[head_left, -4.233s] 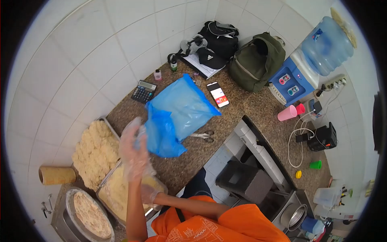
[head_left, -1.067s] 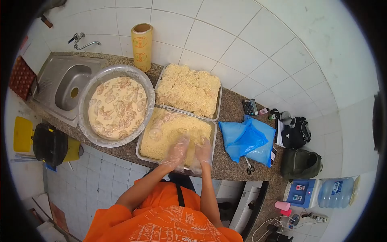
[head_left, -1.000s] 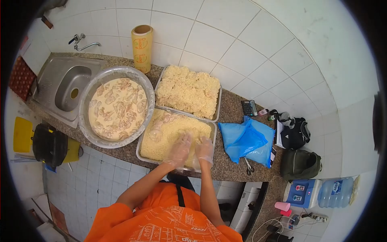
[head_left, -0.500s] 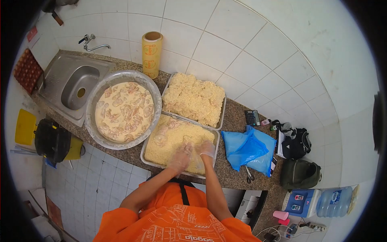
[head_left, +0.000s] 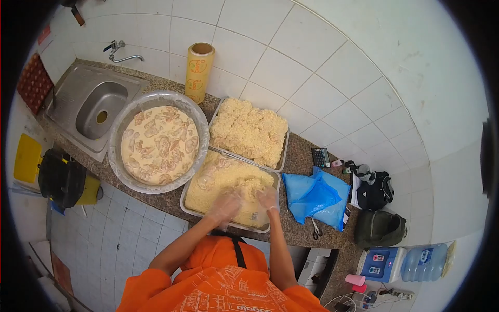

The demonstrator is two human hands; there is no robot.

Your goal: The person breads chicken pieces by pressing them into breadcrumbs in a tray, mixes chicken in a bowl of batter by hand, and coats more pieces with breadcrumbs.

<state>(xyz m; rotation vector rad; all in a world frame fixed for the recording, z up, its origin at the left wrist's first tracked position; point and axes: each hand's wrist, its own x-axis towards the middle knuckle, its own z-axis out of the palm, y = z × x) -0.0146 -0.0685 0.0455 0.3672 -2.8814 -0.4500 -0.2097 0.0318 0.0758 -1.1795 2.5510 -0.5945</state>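
Observation:
Both my hands wear clear plastic gloves and work over a metal tray of pale yellow crumbs. My left hand lies low over the crumbs with its fingers stretched out. Close to the tray's right side, my right hand has its fingertips down in the crumbs, so its grip is hidden. A raised crumb-covered lump sits between and just beyond the hands; what lies under the coating cannot be made out. Raw chicken pieces rest partly coated at the tray's far left.
A large round basin of chicken in batter stands left. Behind is a second tray heaped with crumb-coated pieces. Around them are a sink, a plastic film roll, a blue bag, scissors and a water dispenser.
My left hand has drawn slightly back toward me and left. Crumbs between the hands are now heaped into a clearer lump. The whole view has shifted slightly.

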